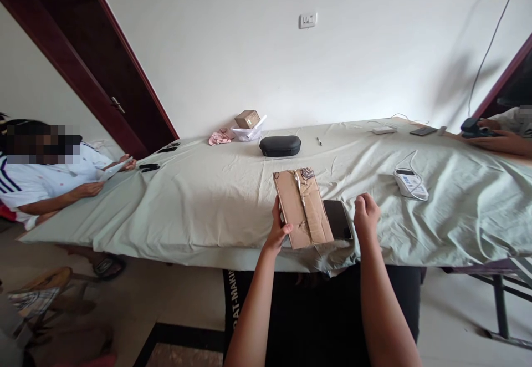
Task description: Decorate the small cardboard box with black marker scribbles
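Observation:
A flat brown cardboard box [302, 207] with torn tape lies near the front edge of a table draped in a pale green cloth [208, 200]. My left hand [277, 231] grips the box's left side, fingers wrapped round its edge. A dark phone or tablet [338, 218] lies just right of the box, partly under it. My right hand [366, 214] hovers beside that dark slab with its fingers curled into a loose fist, nothing visible in it.
A black zip case [280, 146], a small cardboard box on a white bag [247, 123], a pink cloth [219, 137] and a white device with cable [410, 183] lie on the table. One person sits at the left end [50, 178]; another person's hand [496, 141] rests at the right end.

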Action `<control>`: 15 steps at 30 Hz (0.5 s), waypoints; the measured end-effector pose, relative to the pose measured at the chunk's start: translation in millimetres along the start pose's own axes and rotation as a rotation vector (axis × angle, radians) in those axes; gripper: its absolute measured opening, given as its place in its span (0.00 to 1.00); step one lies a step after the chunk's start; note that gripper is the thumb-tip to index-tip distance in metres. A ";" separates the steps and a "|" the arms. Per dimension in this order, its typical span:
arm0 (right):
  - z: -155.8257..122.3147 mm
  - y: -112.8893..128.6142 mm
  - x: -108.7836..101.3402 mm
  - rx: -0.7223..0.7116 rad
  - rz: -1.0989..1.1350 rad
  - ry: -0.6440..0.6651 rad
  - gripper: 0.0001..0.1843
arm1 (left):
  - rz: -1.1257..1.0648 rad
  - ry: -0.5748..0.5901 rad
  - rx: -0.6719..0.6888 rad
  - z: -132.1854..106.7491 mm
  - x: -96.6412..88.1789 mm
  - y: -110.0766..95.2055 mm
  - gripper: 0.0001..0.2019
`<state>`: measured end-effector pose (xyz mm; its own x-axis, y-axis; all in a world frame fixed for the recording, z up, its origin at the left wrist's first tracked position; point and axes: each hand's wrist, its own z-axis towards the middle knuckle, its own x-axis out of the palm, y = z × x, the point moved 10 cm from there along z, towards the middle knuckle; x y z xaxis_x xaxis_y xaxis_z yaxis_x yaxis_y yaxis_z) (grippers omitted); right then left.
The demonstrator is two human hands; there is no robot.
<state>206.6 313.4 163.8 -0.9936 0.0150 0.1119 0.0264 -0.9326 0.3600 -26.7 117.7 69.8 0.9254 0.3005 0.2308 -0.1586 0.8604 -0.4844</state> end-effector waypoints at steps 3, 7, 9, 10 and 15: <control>3.7 0.2 13.7 -0.011 0.005 0.040 0.14 | -0.005 0.005 -0.011 0.1 -0.4 1.8 0.64; 3.3 -15.1 40.7 0.119 -0.270 0.143 0.14 | 0.001 -0.006 -0.019 -0.7 -1.3 2.1 0.65; -0.6 -24.5 56.2 0.159 -0.457 0.228 0.14 | 0.008 -0.012 -0.025 -1.5 -1.1 1.9 0.65; -2.3 -27.7 62.9 0.158 -0.518 0.262 0.14 | 0.012 -0.016 -0.028 -1.8 -1.1 1.8 0.65; -0.5 -31.3 68.4 0.133 -0.558 0.243 0.19 | 0.004 -0.056 -0.041 -2.1 -3.7 1.6 0.62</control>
<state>137.7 343.5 159.7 -0.8578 0.3902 -0.3344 -0.5061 -0.7545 0.4179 -29.7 117.1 66.4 0.9040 0.3275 0.2746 -0.1471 0.8417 -0.5195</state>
